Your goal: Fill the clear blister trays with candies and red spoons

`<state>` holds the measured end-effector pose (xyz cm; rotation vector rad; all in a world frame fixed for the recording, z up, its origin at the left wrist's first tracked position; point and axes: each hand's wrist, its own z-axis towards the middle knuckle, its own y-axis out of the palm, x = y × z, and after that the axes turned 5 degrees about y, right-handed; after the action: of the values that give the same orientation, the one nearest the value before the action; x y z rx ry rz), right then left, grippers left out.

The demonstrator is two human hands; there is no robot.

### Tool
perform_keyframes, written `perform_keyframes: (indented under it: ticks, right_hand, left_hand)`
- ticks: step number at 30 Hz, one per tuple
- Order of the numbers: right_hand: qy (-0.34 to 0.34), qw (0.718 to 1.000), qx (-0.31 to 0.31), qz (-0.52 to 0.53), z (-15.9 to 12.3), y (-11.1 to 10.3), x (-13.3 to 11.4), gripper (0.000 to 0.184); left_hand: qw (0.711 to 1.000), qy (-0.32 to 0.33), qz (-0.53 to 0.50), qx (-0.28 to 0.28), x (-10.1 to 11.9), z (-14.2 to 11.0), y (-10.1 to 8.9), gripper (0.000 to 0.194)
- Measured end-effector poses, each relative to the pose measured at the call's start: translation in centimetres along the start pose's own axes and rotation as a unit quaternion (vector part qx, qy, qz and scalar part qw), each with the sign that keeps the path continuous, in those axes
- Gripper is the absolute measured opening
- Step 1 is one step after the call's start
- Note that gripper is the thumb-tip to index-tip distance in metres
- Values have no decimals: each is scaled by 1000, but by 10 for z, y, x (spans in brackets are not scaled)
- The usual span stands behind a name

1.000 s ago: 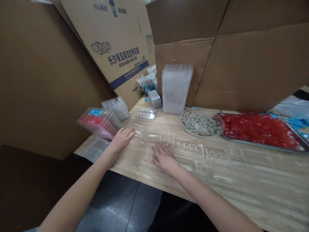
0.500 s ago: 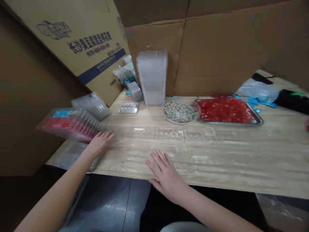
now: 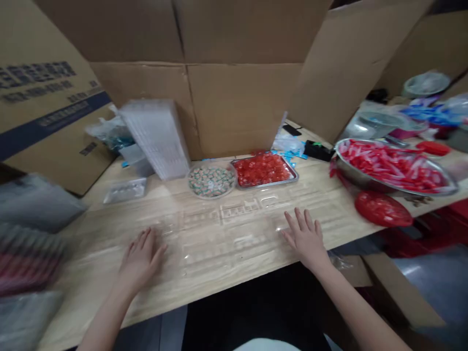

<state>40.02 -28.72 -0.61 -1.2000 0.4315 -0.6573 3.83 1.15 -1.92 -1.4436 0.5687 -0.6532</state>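
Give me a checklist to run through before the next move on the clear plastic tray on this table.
1. Left hand and right hand open, holding nothing: ok.
2. Clear plastic tray lying flat on the wooden table: ok.
3. Both hands actually touching the tray: cannot tell, the clear plastic is hard to see around them.
4. Red pieces inside the steel tray, none spilled on the tray: ok.
5. Stack of clear trays standing apart from the hands: ok.
6. Red bag away from the table's front edge: not ok, it lies right by the edge.
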Motion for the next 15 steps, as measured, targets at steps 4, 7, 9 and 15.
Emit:
perform_keyframes:
  ticks: [4, 7, 9, 15]
  right_hand:
    - [43, 998, -12, -39, -2, 10, 40, 52]
    - [51, 998, -20, -35, -1, 17, 53, 52]
    - [45, 998, -16, -27, 1, 21, 60, 52]
    - [62, 998, 25, 3, 11, 21, 94, 50]
  left_hand:
    - [1000, -27, 3, 2, 13, -3, 13, 76]
    - [999, -34, 1, 0, 17, -2, 14, 77]
    - [999, -39, -3, -6, 18, -1, 14, 77]
    - [999, -37, -15, -25, 16, -7, 8, 76]
